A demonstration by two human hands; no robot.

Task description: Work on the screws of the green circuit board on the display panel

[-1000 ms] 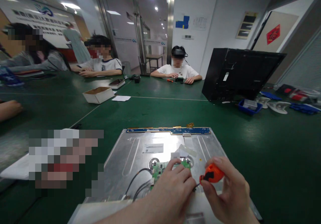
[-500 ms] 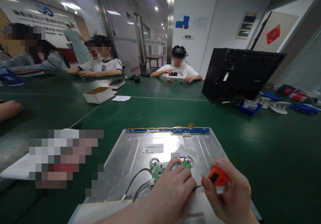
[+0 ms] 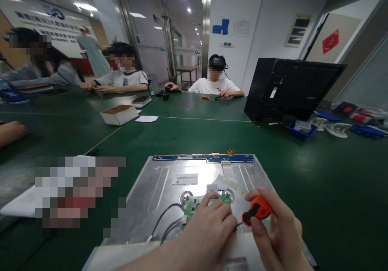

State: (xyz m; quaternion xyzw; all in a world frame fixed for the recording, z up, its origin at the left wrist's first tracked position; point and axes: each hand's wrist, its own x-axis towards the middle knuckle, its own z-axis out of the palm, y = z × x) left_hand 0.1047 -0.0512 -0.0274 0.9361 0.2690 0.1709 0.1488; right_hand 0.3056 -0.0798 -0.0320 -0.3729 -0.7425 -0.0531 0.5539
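A screwdriver with an orange and black handle is held between the thumb and fingers of my right hand. Its thin shaft points left and down, and its tip is hidden by the fingertips of my left hand. That hand lies over a green circuit board, fingers bent and close together; what they hold, if anything, is covered. The board sits on the silver metal back of a display panel. Black cables run from the board's left side. A long blue board strip lines the panel's far edge.
A black monitor housing stands at the right, with a blue tray beside it. Further left are an open white box and a paper. Several people sit around the green table; one co-worker's hand shows at the left edge.
My right hand's fingers have shifted on the screwdriver handle, which now appears turned and slightly further left. My left hand has stayed put. The person opposite has moved one hand leftward to a black object.
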